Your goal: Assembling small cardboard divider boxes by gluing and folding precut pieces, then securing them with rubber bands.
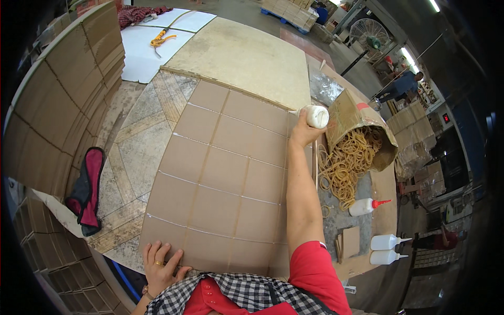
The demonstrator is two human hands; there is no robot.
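A brown board (223, 170) lies on the worktable, marked off in squares. Thin glossy white lines run across it, and tan grooves cross them lengthwise. My right hand (303, 131), arm stretched out, is wrapped around a white squeeze bottle (317, 116) at the board's far right edge. The bottle is tipped, its base toward me; its nozzle end points left, low over the board, and whether it touches cannot be told. My left hand (161, 266) rests with fingers spread on the board's near left corner.
Tan rubber bands (349, 160) spill from a tipped carton (341, 115) at right. Nearby are a red-capped bottle (362, 207), two white nozzle bottles (385, 242) and small brown pieces (350, 242). Stacked boards (68, 79), a dark pink-lined cloth item (88, 189) and an air gun (161, 40) are left.
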